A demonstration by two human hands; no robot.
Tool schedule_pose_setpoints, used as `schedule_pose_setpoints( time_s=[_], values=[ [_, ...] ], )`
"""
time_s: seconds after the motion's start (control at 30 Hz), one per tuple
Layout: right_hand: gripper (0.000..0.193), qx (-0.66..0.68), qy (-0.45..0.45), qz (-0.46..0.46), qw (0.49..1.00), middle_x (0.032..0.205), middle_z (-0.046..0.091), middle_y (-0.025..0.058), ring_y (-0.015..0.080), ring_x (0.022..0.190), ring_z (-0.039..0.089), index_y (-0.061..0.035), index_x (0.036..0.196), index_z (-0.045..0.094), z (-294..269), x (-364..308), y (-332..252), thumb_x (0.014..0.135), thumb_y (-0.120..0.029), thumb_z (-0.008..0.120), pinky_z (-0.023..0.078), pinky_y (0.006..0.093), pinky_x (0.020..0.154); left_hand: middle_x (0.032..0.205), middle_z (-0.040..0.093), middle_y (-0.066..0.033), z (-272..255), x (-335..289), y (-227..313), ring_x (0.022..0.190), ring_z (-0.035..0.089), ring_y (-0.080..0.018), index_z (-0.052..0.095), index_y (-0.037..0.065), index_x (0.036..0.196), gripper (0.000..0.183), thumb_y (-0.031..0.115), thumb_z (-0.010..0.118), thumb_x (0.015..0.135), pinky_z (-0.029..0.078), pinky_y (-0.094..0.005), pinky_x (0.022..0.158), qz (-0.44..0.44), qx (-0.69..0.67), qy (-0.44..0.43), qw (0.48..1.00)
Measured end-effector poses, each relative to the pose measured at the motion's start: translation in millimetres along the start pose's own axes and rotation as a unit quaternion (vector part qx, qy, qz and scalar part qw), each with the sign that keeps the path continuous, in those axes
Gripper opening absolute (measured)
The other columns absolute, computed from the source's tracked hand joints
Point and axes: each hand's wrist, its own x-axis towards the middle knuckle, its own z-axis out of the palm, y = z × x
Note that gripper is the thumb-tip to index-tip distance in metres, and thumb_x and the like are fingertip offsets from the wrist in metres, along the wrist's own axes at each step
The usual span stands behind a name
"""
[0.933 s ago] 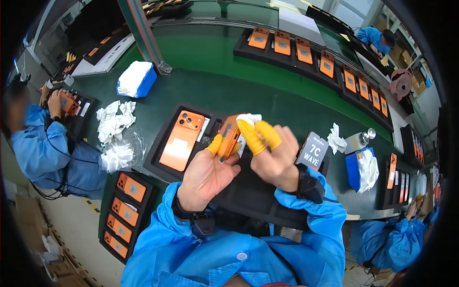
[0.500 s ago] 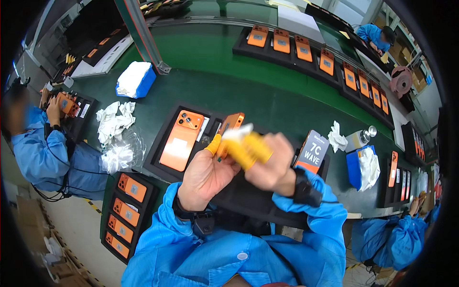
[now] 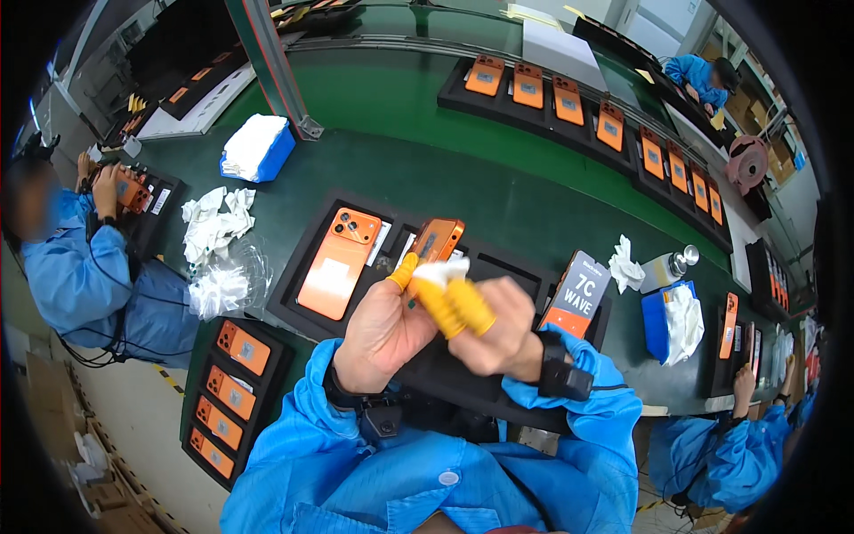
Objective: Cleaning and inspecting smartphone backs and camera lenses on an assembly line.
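My left hand [image 3: 387, 334], a yellow finger cot on it, is closed on an orange phone [image 3: 441, 238] tilted up on its edge above a black foam tray [image 3: 503, 269]. My right hand [image 3: 498, 331], with yellow cots on its fingers, pinches a small white cloth [image 3: 449, 269] against or close to the phone's near side; the exact contact is hidden by the fingers. In the tray's left slot lies another orange phone [image 3: 338, 262], back up with three lenses. To the right rests a phone with a printed grey-and-orange front [image 3: 576, 294].
Crumpled white cloths [image 3: 216, 222] and clear plastic bags [image 3: 221, 289] lie left. Blue bins [image 3: 280, 153] [image 3: 656, 325] hold cloths; a metal-topped bottle [image 3: 667, 265] stands right. Phone trays [image 3: 267, 392] [image 3: 463, 93] sit lower left and along the back. Co-workers [image 3: 67, 267] sit at both sides.
My right hand with the cloth has shifted slightly left and down, closer to my left hand. The phone stays in my left hand. At the right, a co-worker's hand has reached the tray.
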Motion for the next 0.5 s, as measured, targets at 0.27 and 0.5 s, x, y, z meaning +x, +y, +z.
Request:
schedule_pose_setpoints(
  time_s=[0.27,0.5],
  values=[
    [0.051,-0.124,0.001,0.091,0.988,0.087,0.062,0.008,0.0187,0.057,0.049,-0.0015,0.099,0.07,-2,6,40,0.049,-0.004,0.061,0.034,0.0302,0.047,0.101,0.059,-0.0083,13,-6,-4,0.073,0.049,-0.0145,0.053,0.006,0.117,0.027,0.024,0.041,0.1,0.04,-0.032,0.066,0.044,0.038,0.048,0.997],
    [0.055,-0.105,0.068,0.092,0.988,0.092,0.06,0.0133,0.0214,0.057,0.05,0.0008,0.101,0.07,-8,0,44,0.047,0.007,0.061,0.037,0.0307,0.047,0.088,0.056,-0.0057,15,-2,1,0.071,0.041,-0.0188,0.058,0.005,0.106,0.024,0.017,0.039,0.096,0.035,-0.0331,0.066,0.011,0.004,0.056,0.998]
  ],
)
